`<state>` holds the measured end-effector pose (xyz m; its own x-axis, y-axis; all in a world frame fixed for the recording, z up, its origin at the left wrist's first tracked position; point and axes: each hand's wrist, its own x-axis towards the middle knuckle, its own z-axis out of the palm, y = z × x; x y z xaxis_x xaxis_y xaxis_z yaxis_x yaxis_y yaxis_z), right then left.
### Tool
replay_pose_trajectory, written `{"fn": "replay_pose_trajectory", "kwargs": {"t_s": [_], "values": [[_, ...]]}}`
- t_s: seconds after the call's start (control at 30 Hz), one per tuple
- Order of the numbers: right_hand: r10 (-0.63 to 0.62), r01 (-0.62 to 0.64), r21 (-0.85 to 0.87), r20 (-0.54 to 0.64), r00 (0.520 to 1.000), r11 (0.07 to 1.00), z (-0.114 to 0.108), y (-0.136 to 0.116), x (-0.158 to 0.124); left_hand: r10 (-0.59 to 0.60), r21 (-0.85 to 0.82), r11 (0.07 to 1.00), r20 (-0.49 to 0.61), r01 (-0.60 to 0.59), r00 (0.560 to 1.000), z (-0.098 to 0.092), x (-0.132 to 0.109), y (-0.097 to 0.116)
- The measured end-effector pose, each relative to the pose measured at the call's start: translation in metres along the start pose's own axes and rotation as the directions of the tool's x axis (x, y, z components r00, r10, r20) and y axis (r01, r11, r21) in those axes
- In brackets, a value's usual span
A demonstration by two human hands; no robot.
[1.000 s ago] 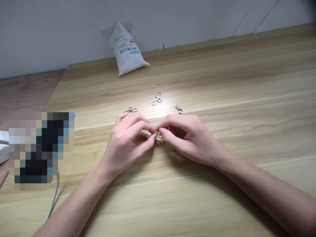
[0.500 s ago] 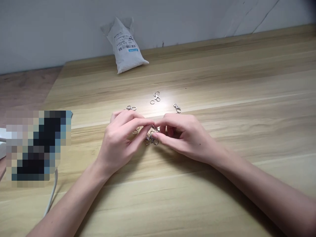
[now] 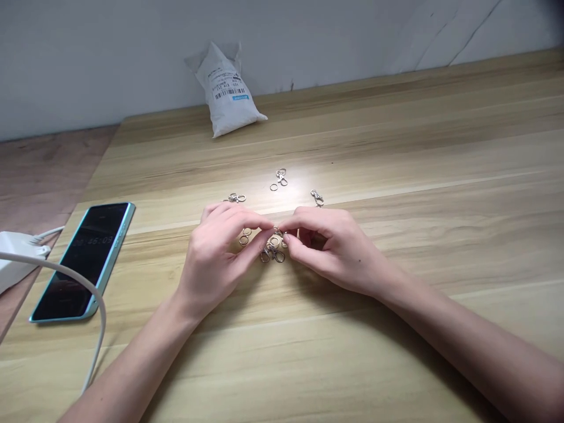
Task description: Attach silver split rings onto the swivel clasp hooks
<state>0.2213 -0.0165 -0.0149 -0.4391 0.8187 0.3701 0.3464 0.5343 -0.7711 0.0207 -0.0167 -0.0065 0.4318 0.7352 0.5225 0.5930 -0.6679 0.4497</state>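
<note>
"Any containers?"
"One: the white bag (image 3: 232, 97) near the wall (image 3: 335, 41); its contents are hidden from you."
"And your grip?"
"The fingers of your left hand (image 3: 215, 249) and right hand (image 3: 335, 244) pinch one small metal piece (image 3: 277, 230) over the tabletop (image 3: 418, 153)."
"Clasps?"
"Three clasps (image 3: 282, 180) lie beyond your hands, two nearer clasps (image 3: 278, 255) just below the pinch."

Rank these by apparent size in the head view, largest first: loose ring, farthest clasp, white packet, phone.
Phone
White packet
Farthest clasp
Loose ring
The phone lies nearer than the packet, so their true order is unsure.
</note>
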Motion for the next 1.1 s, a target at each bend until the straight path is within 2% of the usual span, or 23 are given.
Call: {"fn": "replay_pose_trajectory", "kwargs": {"t_s": [0.17, 0.4, 0.67, 0.83, 0.93, 1.1], "values": [[0.038, -0.039, 0.04, 0.04, 0.998, 0.998, -0.0003, -0.0001, -0.0007, 0.006, 0.004, 1.0, 0.02, -0.006, 1.0, 0.0012, 0.0012, -0.0002], [0.133, -0.134, 0.045, 0.042, 0.99, 0.99, -0.001, -0.0008, 0.0001, 0.019, 0.059, 0.998, -0.037, -0.017, 0.999, 0.0005, 0.0019, -0.0017], [0.22, -0.22, 0.15, 0.016, 0.975, 0.964, -0.0009, -0.0055, 0.0016, 0.006, 0.047, 0.999, 0.02, -0.007, 1.0, 0.0024, -0.0004, -0.0018], [0.186, -0.196, 0.145, 0.08, 0.979, 0.97, -0.0006, -0.0054, 0.0002, 0.031, 0.025, 0.999, 0.072, -0.032, 0.997, 0.0033, -0.0001, -0.0008], [0.167, -0.174, 0.137, 0.059, 0.984, 0.975, 0.0002, -0.0047, -0.0004, 0.019, 0.037, 0.999, 0.095, -0.022, 0.995, 0.0028, -0.0001, -0.0004], [0.163, -0.165, 0.147, 0.025, 0.986, 0.975, 0.0016, -0.0058, 0.0004, -0.032, 0.077, 0.997, 0.073, 0.027, 0.997, 0.0025, -0.0003, -0.0006]]}}
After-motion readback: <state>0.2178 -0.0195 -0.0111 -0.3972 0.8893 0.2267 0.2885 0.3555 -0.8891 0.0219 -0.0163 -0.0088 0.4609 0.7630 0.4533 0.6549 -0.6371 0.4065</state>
